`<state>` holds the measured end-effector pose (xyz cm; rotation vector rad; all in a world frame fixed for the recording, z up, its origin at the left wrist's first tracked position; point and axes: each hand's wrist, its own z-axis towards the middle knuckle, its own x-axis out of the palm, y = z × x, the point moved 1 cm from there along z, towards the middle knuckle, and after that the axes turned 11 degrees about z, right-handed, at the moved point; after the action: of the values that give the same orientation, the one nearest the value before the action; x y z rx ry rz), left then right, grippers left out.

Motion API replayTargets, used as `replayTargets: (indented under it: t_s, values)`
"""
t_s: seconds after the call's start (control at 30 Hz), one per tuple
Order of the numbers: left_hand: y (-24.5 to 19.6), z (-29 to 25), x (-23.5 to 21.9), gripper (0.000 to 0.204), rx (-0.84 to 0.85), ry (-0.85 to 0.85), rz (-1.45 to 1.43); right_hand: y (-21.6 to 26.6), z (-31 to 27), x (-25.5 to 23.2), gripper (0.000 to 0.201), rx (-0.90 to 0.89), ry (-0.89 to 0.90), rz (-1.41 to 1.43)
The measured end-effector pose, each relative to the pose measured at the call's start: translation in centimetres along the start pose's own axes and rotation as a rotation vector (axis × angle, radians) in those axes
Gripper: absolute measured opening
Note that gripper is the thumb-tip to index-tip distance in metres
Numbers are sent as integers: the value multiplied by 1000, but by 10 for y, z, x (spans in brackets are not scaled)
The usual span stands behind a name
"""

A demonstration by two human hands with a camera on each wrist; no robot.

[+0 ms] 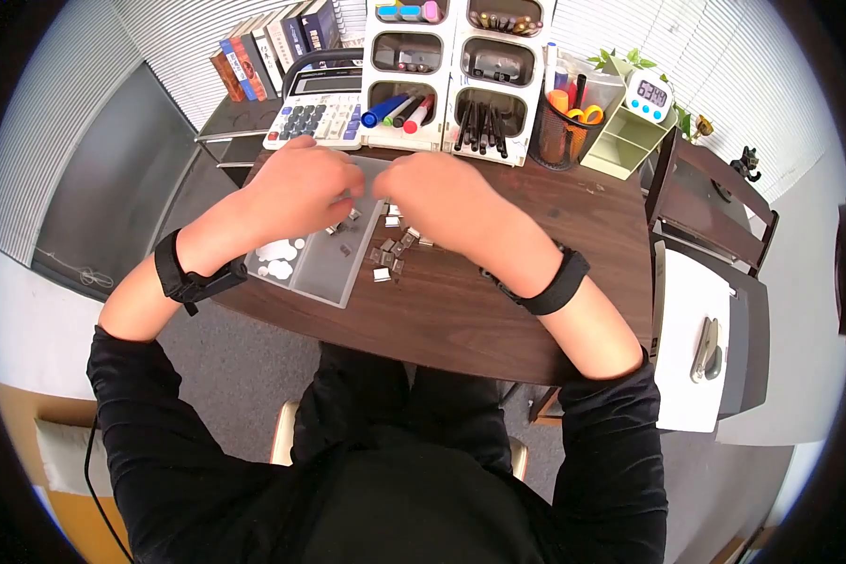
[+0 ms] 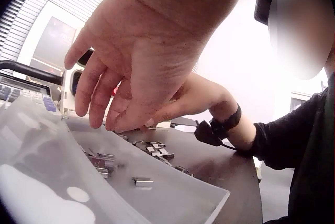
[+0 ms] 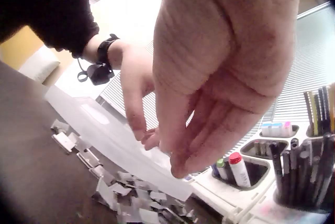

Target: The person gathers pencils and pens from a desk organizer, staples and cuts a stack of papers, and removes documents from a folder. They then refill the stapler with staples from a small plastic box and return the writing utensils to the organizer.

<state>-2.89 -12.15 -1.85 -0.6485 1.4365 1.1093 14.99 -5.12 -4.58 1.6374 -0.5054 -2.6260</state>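
My left hand (image 1: 310,188) hovers over the far end of a translucent plastic sheet (image 1: 334,268), with its fingers loose and pointing down in the left wrist view. Close beside it is my right hand (image 1: 437,193), above the table, knuckles up. In the right wrist view its thumb and fingertips come together low down; I cannot tell if something small is between them. Several small silver folded-metal pieces (image 1: 392,252) lie on the table under and in front of the right hand. A few more metal pieces (image 2: 142,182) lie on the sheet below the left hand.
A calculator (image 1: 315,120) stands behind the left hand, and a white pen organizer (image 1: 451,56) rises behind both hands. Right of it are a mesh pen cup (image 1: 559,141) and a green shelf (image 1: 620,141) with a clock (image 1: 649,96). A stapler (image 1: 707,350) rests off the table's right side.
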Motion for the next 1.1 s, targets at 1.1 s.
replayTargets:
  t_s: [1.1]
  values:
    - [-37, 20, 1, 7, 196, 83, 55, -20, -5, 9, 5, 233, 138, -93]
